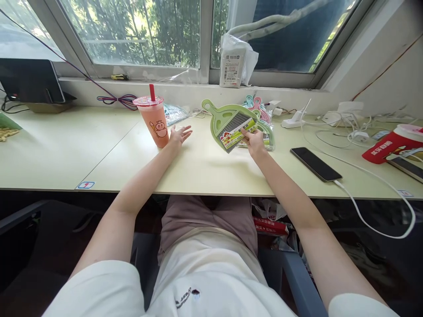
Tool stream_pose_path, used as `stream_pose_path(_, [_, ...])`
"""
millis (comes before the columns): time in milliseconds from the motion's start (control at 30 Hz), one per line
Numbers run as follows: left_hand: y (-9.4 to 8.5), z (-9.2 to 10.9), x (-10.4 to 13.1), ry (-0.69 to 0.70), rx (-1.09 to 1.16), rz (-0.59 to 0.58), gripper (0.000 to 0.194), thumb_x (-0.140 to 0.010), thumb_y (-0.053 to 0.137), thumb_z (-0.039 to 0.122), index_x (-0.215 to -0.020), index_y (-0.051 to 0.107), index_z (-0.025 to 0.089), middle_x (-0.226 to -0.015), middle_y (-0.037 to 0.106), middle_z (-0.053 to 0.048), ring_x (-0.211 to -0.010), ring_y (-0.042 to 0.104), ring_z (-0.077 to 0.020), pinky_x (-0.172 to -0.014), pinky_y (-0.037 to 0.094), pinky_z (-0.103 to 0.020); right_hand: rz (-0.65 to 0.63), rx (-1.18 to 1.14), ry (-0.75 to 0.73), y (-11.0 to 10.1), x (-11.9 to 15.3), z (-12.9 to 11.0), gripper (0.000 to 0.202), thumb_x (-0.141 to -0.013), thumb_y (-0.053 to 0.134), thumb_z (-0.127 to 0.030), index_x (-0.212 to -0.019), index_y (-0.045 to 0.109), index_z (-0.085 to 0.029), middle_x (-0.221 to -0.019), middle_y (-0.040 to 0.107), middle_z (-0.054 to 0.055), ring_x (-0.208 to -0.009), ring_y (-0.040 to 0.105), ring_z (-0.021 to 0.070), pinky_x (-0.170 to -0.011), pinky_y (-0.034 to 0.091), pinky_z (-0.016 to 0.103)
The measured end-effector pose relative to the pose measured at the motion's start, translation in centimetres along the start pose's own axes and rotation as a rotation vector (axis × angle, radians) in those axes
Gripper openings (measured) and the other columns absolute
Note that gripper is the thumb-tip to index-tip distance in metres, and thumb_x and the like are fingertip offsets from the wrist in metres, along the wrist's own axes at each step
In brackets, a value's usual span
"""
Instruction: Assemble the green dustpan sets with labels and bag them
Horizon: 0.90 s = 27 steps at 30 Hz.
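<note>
My right hand grips a green mini dustpan at its right side. A dark-bristled brush with a printed label lies across the pan, and the fingers press on the label's right end. Behind that hand is another green dustpan, partly hidden. My left hand rests open, palm up, with its fingers spread, just right of a pink drink cup with a red straw. It holds nothing.
On the right are a black phone on a white cable, a power strip and a tipped red cup. Pink and blue packaged items stand near the wall. A tablet is at far left; a box sits on the sill.
</note>
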<state>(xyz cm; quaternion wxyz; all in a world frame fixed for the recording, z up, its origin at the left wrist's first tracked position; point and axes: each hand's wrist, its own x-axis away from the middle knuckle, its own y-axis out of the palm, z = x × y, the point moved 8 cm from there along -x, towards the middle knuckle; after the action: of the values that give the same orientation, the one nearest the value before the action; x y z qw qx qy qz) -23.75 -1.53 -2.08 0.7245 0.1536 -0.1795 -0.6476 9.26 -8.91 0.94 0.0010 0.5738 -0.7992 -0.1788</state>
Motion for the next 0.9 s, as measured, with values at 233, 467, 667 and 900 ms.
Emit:
stream_pose_path(233, [2.0, -2.6, 0.1, -0.146, -0.243, -0.2, 0.05, -0.096, 0.066, 0.032, -0.138, 0.042, 0.019, -0.126, 0.076, -0.018, -0.084, 0.076, -0.0188, -0.08, 0.062, -0.031, -0.044, 0.074, 0.016, 0.8, 0.3, 1.3, 0.042, -0.07, 0.091, -0.038, -0.089, 0.057, -0.023, -0.102, 0.077, 0.003, -0.107, 0.075, 0.0242, -0.092, 0.067, 0.042])
stream_pose_path(467, [3.6, -1.1, 1.2, -0.034, -0.344, -0.381, 0.055, -0.099, 0.053, 0.058, -0.139, 0.052, 0.019, -0.124, 0.075, -0.015, -0.098, 0.075, -0.0242, -0.09, 0.06, -0.038, -0.057, 0.081, 0.016, 1.1, 0.5, 1.5, 0.038, -0.072, 0.088, -0.037, -0.09, 0.057, -0.023, -0.104, 0.076, 0.004, -0.105, 0.074, 0.0235, -0.092, 0.066, 0.041])
stream_pose_path(667, [7.2, -3.5, 6.0, 0.005, -0.522, -0.693, 0.054, -0.092, 0.063, 0.061, -0.125, 0.06, 0.019, -0.116, 0.074, -0.013, -0.093, 0.074, -0.0227, -0.09, 0.058, -0.039, -0.135, 0.12, -0.017, 1.9, 1.0, 0.7, 0.04, -0.071, 0.088, -0.044, -0.093, 0.06, -0.025, -0.104, 0.076, 0.004, -0.109, 0.072, 0.0253, -0.092, 0.065, 0.043])
stream_pose_path(900, [5.3, 0.4, 4.8, 0.394, -0.424, -0.224, 0.033, -0.096, 0.062, 0.053, -0.097, 0.063, 0.02, -0.096, 0.072, -0.005, -0.103, 0.068, -0.0215, -0.09, 0.055, -0.032, -0.467, 0.352, 0.003, 4.5, 2.0, 1.9, 0.049, -0.072, 0.086, -0.044, -0.111, 0.064, -0.022, -0.111, 0.076, 0.009, -0.103, 0.073, 0.0284, -0.094, 0.063, 0.05])
